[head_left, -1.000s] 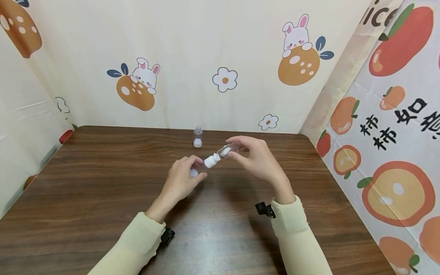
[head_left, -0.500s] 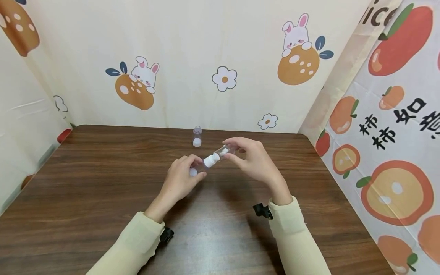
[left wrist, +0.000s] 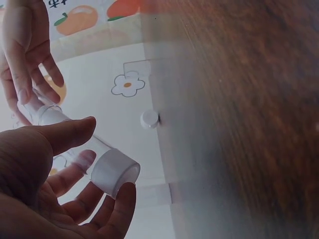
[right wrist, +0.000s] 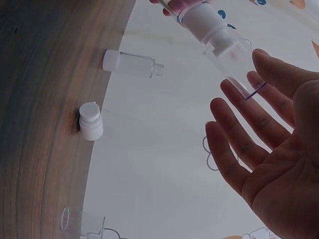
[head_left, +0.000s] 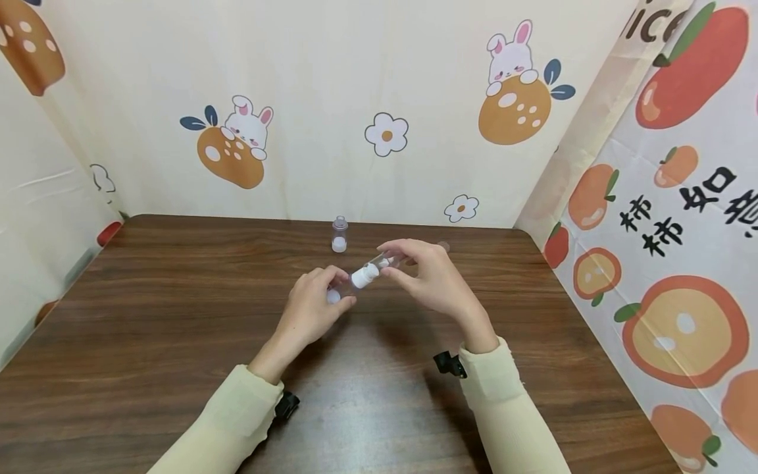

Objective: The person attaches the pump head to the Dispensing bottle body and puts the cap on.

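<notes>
Transparent bottle (left wrist: pixel 102 148) is in the air over the table, slanted, base end in the left hand (head_left: pixel 310 304), top end toward the right hand (head_left: pixel 435 273). Pale back cloth (head_left: pixel 331 72) behind, bunny and flower print. Dark wood table (head_left: pixel 136 342) under everything. Side cloth (head_left: pixel 693 217) along the right, fruit print plus black characters. Cream sleeves (head_left: pixel 509 408) on both arms, a black clip-on unit (head_left: pixel 450 364) at each wrist. Left-hand grip: thumb and fingers curled round the bottle body, by its white base. Right-hand grip: thumb and fingertips pinching the transparent cap (right wrist: pixel 234 64), other fingers spread away from it. Cap is around the nozzle at the bottle's top; can't tell if it's seated. Second bottle (head_left: pixel 339 236), white base, stands upright near the table's back edge, apart from both hands. See-through piece (right wrist: pixel 84 224) farther along, partly cut off in the right wrist view. Between those two, a small white piece (right wrist: pixel 91 122) with a narrower top. White collar (head_left: pixel 364 276) shows between the hands.
</notes>
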The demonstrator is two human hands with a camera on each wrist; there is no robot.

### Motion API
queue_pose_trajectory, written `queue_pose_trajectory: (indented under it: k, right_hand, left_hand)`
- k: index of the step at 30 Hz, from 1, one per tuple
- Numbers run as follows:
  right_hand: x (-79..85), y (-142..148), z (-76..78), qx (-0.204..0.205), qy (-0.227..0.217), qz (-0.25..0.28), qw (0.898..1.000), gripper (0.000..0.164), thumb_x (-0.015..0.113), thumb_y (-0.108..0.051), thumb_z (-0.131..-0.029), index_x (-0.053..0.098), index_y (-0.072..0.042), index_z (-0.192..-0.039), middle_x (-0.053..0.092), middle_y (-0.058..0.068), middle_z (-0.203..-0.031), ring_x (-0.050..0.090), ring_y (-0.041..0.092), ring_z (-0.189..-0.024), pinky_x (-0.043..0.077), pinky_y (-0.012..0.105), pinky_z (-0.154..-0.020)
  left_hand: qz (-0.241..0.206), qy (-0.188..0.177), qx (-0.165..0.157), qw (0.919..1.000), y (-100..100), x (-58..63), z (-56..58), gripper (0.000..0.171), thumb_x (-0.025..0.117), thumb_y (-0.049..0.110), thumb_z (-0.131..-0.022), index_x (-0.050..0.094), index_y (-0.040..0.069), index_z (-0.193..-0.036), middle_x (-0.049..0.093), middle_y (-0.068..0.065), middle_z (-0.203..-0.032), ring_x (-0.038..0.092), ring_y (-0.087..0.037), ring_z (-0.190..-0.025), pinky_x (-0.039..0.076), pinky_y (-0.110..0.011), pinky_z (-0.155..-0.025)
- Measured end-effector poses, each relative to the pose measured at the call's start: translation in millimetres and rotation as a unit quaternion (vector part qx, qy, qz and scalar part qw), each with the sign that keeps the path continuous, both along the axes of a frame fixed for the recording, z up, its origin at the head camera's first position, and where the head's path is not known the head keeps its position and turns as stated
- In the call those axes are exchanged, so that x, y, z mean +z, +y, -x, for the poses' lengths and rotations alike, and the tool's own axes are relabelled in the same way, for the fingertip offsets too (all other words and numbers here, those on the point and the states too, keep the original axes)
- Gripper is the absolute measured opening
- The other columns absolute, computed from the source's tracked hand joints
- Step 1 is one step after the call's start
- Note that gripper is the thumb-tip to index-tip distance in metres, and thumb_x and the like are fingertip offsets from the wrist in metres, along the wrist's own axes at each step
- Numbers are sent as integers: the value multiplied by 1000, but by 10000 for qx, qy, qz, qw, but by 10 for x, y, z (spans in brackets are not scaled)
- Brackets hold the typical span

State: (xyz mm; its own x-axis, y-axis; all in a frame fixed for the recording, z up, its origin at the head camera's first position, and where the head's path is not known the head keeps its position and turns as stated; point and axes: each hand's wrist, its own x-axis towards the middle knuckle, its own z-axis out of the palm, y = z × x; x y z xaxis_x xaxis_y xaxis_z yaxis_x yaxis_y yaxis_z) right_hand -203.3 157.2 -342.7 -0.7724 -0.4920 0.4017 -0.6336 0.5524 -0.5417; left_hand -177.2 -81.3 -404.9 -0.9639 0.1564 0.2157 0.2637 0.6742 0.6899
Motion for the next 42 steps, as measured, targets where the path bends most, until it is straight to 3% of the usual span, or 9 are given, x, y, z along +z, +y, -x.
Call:
queue_pose_trajectory:
  k: [13, 23, 33, 42]
  right_hand:
    - [-34, -56, -9, 2, 4, -117, 9999, 35, 83, -17, -95, 73, -11, -127, 75, -3, -115, 69, 12, -98, 58, 34, -92]
    - [-81, -94, -1, 92, -5, -122, 9999, 33, 82, -16, -95, 74, -11, -126, 76, -3, -114, 72, 20, -99, 57, 37, -91]
    - [-110, -130, -3, 185, -70, -136, 9997, 31, 81, -16, -96, 74, -10, -125, 75, -2, -110, 71, 24, -99, 58, 49, -93]
    - [-112, -139, -9, 132, -38, -213, 9997, 31, 81, -17, -96, 74, -11, -126, 75, -4, -110, 68, 13, -98, 58, 45, -93]
  left_hand:
    - [15, 107, 0, 9999, 0, 3, -1, 38, 89, 23, -89, 71, 11, -120, 71, -10, -117, 62, -32, -106, 50, -49, -89]
    - [13, 111, -12, 9999, 0, 5, -2, 38, 88, 22, -89, 71, 10, -120, 71, -10, -117, 62, -31, -106, 50, -49, -88]
    - [16, 133, -40, 9999, -2, 9, -8, 37, 88, 23, -89, 71, 11, -119, 71, -10, -116, 62, -31, -105, 50, -48, -88]
    - [2, 159, -64, 9999, -4, 12, -7, 36, 88, 22, -89, 71, 11, -119, 72, -10, -117, 63, -32, -107, 50, -49, -88]
